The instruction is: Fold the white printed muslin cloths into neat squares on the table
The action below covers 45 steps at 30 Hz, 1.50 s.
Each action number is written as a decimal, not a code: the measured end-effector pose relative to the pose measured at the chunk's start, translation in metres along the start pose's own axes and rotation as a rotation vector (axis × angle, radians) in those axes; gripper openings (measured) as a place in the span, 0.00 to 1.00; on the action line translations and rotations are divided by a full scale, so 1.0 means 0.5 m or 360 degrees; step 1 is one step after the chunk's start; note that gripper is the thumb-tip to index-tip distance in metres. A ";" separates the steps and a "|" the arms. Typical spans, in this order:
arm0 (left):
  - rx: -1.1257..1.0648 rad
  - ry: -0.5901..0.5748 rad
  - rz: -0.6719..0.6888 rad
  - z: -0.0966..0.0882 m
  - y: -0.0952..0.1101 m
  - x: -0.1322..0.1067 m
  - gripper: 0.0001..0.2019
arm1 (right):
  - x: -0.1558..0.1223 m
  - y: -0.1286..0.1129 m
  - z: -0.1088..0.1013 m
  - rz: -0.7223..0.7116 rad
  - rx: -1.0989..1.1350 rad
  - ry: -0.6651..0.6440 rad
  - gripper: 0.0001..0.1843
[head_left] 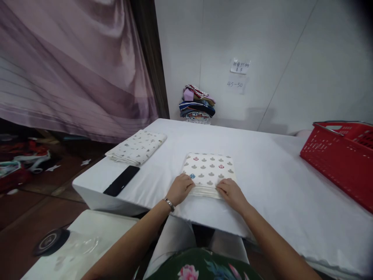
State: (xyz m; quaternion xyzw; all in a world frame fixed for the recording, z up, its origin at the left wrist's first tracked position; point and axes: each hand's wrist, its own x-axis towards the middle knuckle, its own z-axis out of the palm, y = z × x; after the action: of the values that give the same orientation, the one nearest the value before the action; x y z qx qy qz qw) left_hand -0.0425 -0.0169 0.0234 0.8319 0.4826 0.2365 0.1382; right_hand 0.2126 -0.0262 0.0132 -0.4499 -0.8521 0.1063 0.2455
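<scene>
Cloth (209, 168) partly hidden by hands (180, 189) (232, 194); basket (340, 165) cropped.

Cloth (208, 168): folded, lying flat on table (271, 175).
White, grey mushroom-like prints in rows, two red motifs and one blue visible; roughly square, stacked layers exposed on the side facing the table's near edge, close to that edge.

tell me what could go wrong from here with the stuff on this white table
The folded cloth shows several layers along its near edge, with the left hand and right hand at its near corners; an uneven pull might shift those layers out of line. The phone lies at the edge of the table, so a bump could knock it off. The other cloth lies close to the left edge and might slip if nudged.
</scene>
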 end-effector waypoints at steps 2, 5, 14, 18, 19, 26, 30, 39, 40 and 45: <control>0.0015 -0.0013 0.0061 0.001 -0.004 -0.006 0.12 | -0.003 0.001 0.000 -0.0056 -0.0028 -0.0031 0.14; 0.0048 -0.0021 0.0125 0.004 -0.013 -0.011 0.09 | -0.002 0.005 -0.001 -0.0101 -0.0054 -0.0075 0.12; 0.0145 0.0006 0.0115 0.002 -0.008 0.008 0.10 | 0.006 0.006 0.003 0.0036 -0.0057 -0.0004 0.14; 0.0180 0.0023 0.0128 0.007 -0.002 -0.004 0.10 | 0.000 0.002 0.006 -0.0002 -0.0092 0.0000 0.14; 0.0193 0.0030 0.0140 0.009 -0.002 -0.008 0.10 | -0.001 0.002 0.007 -0.0018 -0.0105 -0.0015 0.15; 0.0166 0.0053 0.0186 0.017 -0.014 -0.019 0.11 | -0.010 0.012 0.009 -0.0165 -0.0096 -0.0079 0.11; 0.0102 0.0061 0.0164 0.014 -0.017 -0.011 0.11 | -0.011 0.016 0.011 -0.0074 0.0025 -0.0036 0.11; 0.0112 0.0031 0.0219 0.018 -0.023 -0.017 0.09 | -0.010 0.013 0.014 0.0045 0.0089 -0.0003 0.10; 0.0091 0.0033 0.0227 0.019 -0.025 -0.019 0.09 | -0.009 0.012 0.014 0.0067 0.0094 0.0002 0.10; 0.0094 0.0003 0.0187 0.015 -0.024 -0.015 0.09 | -0.006 0.008 0.014 0.0121 0.0079 0.0013 0.12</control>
State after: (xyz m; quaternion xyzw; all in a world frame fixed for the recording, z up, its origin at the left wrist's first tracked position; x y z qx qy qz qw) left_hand -0.0505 -0.0175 0.0094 0.8622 0.4399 0.2308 0.0990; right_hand 0.2134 -0.0260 0.0046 -0.4762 -0.8305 0.1348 0.2557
